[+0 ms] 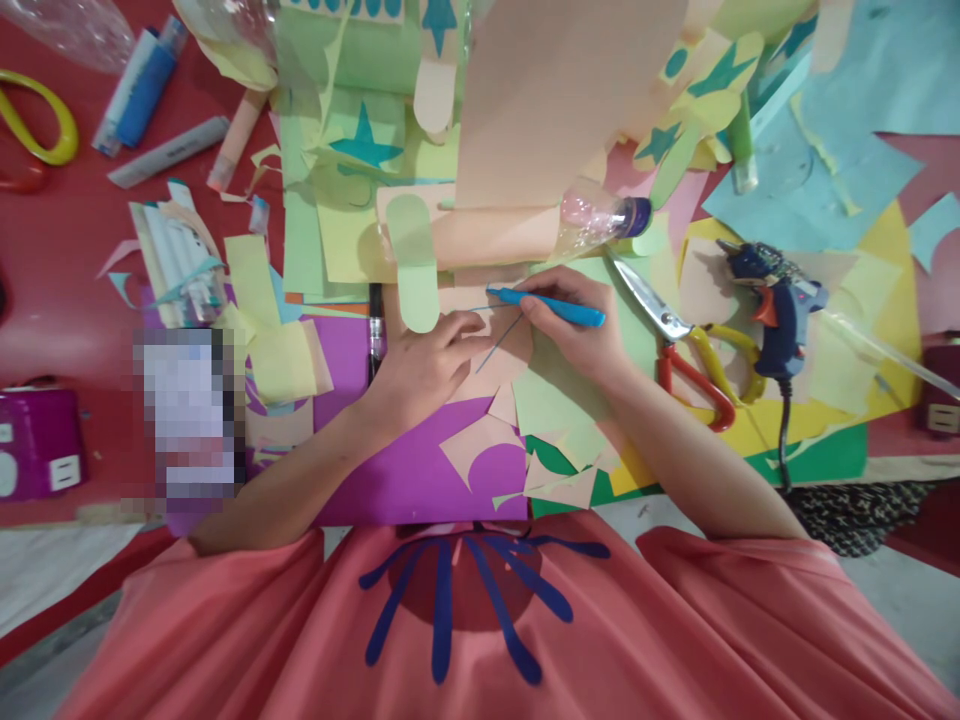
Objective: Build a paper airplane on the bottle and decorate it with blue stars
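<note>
My right hand (574, 322) is closed around a blue marker (562, 307). Its tip is at the upper left, against a piece of peach paper (510, 345). Thin blue lines run across that paper, meeting at an angle. My left hand (427, 365) lies with its fingers extended over the left part of the same sheet. Just above it is a rounded light green paper strip (414, 265). A clear plastic bottle (592, 217) with a dark purple cap lies on its side beyond both hands, its body wrapped in peach paper.
Scissors (667, 320) with red and yellow handles lie right of my right hand, beside a blue glue gun (784, 310) with a cord. A phone (187, 415) and several markers (176, 250) are on the left. Paper scraps (487, 455) cover a purple sheet (420, 480) near me.
</note>
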`<state>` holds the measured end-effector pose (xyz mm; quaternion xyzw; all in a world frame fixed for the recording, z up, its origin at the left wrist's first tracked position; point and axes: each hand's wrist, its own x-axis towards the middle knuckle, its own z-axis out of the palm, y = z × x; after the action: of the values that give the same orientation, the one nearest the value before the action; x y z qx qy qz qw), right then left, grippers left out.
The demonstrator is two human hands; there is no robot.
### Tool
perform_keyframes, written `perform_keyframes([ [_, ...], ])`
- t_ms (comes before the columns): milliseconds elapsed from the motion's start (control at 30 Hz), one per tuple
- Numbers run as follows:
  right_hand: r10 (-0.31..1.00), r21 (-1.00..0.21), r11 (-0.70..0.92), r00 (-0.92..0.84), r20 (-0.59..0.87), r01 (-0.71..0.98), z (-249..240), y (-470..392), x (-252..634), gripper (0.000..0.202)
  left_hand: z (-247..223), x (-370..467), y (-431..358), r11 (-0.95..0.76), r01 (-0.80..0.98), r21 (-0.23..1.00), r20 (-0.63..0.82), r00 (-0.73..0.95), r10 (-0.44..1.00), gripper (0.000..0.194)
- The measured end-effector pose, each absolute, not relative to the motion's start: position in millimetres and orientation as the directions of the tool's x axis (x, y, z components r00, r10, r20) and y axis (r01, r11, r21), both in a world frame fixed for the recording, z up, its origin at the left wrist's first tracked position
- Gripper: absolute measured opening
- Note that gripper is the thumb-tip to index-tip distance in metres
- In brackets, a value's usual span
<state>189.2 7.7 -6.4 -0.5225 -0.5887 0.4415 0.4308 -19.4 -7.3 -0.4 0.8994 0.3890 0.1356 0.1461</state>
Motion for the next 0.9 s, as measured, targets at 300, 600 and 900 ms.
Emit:
perform_keyframes([
  [300,0.995,-0.964,0.054,-0.096,0.03,0.261,-3.0,6.4,189.3,0.005,-2.0,-19.5,-3.0,-0.428,0.66,0.617,0.015,0.534,0.845,0.062],
  [600,0.991,-0.963,0.052,-0.131,0.017,0.264,-2.8,5.7,189.8,0.011,-3.5,-20.8,1.5,-0.422,0.593,0.686,0.038,0.55,0.834,0.063],
  [900,0.985,-0.964,0.071,-0.173,0.027,0.256,-4.5,4.3,190.0,0.016,-4.5,-20.8,1.4,-0.414,0.583,0.699,0.032,0.553,0.833,0.065],
])
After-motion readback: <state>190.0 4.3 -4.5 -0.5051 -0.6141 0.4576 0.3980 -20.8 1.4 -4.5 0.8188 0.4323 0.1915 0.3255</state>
